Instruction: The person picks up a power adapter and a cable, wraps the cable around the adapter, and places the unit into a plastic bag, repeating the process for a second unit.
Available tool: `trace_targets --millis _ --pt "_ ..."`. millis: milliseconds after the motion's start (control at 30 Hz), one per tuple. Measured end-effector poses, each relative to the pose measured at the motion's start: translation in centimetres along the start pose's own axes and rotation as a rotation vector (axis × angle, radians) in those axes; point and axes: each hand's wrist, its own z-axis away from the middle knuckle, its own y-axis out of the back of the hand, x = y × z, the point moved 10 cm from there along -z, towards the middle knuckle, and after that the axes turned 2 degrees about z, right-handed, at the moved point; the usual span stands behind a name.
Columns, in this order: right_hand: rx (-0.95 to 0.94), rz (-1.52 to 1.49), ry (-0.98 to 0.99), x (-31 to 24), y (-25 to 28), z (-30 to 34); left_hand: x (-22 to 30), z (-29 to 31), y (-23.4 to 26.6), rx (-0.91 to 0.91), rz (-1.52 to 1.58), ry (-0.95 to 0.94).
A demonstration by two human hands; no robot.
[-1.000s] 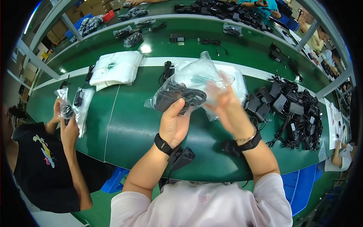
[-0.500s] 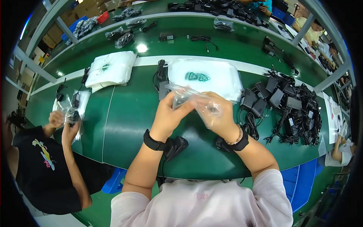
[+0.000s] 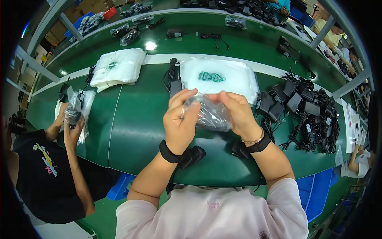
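In front of my chest I hold a clear plastic bag (image 3: 213, 114) between both hands. My left hand (image 3: 181, 123) closes on its left side, thumb and fingers gripping the film. On the opposite side my right hand (image 3: 243, 117) grips it with thumb and fingers. The bag looks crumpled and greyish; I cannot make out whether anything is inside. Just beyond it lies a stack of clear bags (image 3: 238, 77) with green print. A black power adapter (image 3: 176, 87) with a coiled cable rests against the stack's left edge.
A tangled heap of black adapters and cables (image 3: 312, 107) lies at the right. Another bag stack (image 3: 119, 67) is at far left. A co-worker's hands (image 3: 71, 123) hold a bagged item there. Beyond a white strip, bagged adapters (image 3: 129, 37) lie on a green surface. Grey posts (image 3: 352, 81) flank the table.
The bag has gone from slanting and stretched out to level and bunched between my hands. My right hand has turned and shifted right. The co-worker's bagged item has been raised upright.
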Motion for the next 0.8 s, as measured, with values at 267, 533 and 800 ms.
trace_targets --millis 267,533,800 --pt "0.058 -0.189 -0.012 0.2 -1.4 0.3 -0.8 0.3 1.2 0.143 0.089 0.090" --pt "0.076 0.277 0.148 -3.1 -0.6 1.5 -5.0 0.5 -0.2 0.183 0.566 0.558" --pt "-0.024 0.157 -0.164 -6.3 -2.4 4.8 -3.7 2.0 -2.4 -0.160 0.658 0.677"
